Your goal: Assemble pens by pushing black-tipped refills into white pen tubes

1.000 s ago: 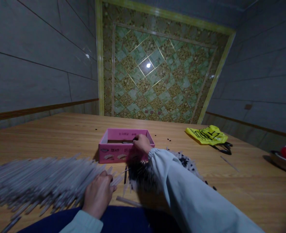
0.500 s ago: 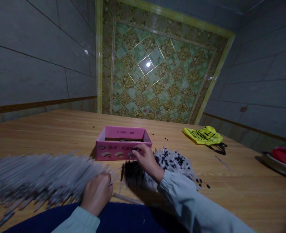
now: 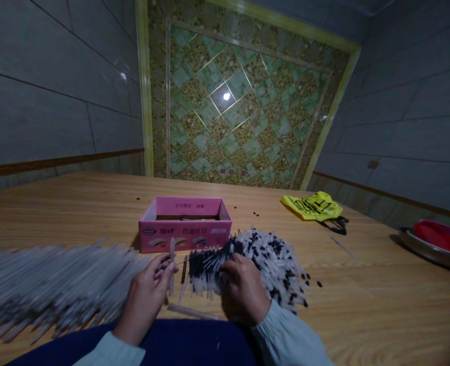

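Observation:
My left hand [image 3: 148,290] pinches a pale translucent tube [image 3: 172,251], which stands upright in front of the pink box [image 3: 186,236]. To its left lies a broad heap of long clear tubes [image 3: 64,279]. My right hand [image 3: 245,287] has its fingers curled together at the near side of a pile of short white and black pieces [image 3: 274,259]; whatever its fingertips hold is hidden. Between the hands, a row of thin pieces with black ends [image 3: 200,269] lies on the table. A thin strand reaches from my left fingers toward that row.
On the wooden table [image 3: 365,290], a yellow bag [image 3: 312,206] with black handles lies at the back right. A metal tray [image 3: 430,249] holding a red item stands at the far right. One tube [image 3: 192,311] lies near the front edge.
My right hand has moved down from the box front to the pile. My left hand has risen and turned, with a tube now upright in its fingers. The view has shifted slightly.

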`<state>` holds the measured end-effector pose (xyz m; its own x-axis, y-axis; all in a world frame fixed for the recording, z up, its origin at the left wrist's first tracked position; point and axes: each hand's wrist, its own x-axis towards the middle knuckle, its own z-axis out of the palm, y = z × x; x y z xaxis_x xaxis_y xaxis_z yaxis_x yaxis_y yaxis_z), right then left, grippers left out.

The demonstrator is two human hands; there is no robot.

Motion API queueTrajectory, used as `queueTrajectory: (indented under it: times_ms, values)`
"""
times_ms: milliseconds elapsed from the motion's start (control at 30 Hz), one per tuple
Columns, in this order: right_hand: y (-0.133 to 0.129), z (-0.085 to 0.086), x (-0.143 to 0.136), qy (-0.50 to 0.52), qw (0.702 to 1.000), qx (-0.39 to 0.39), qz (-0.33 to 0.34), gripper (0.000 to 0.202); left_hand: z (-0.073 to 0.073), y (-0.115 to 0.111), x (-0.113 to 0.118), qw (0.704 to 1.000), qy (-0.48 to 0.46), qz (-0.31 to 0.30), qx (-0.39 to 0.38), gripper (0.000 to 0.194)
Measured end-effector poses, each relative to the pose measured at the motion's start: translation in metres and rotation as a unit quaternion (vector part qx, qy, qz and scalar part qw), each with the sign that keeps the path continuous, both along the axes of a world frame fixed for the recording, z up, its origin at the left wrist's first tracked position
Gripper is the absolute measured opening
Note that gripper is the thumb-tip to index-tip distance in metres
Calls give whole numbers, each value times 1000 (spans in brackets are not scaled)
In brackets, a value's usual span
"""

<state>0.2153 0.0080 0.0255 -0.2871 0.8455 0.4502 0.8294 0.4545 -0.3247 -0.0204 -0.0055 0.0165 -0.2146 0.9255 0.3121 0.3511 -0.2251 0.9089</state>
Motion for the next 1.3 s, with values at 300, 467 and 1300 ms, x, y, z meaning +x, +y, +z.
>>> queueTrajectory:
  times_ms: [300, 467, 1300]
  values:
    - [2, -5, -5, -170, 984, 34, 31, 13, 5, -4, 11, 933, -295, -123, -163, 45]
    - [1, -4, -6, -177, 982, 31, 50, 12, 7, -6, 9, 913, -324, -148, -201, 40]
    - [-62, 8, -23, 398, 871, 123, 260, 15, 11, -3, 10, 836, -524, -34, -157, 18]
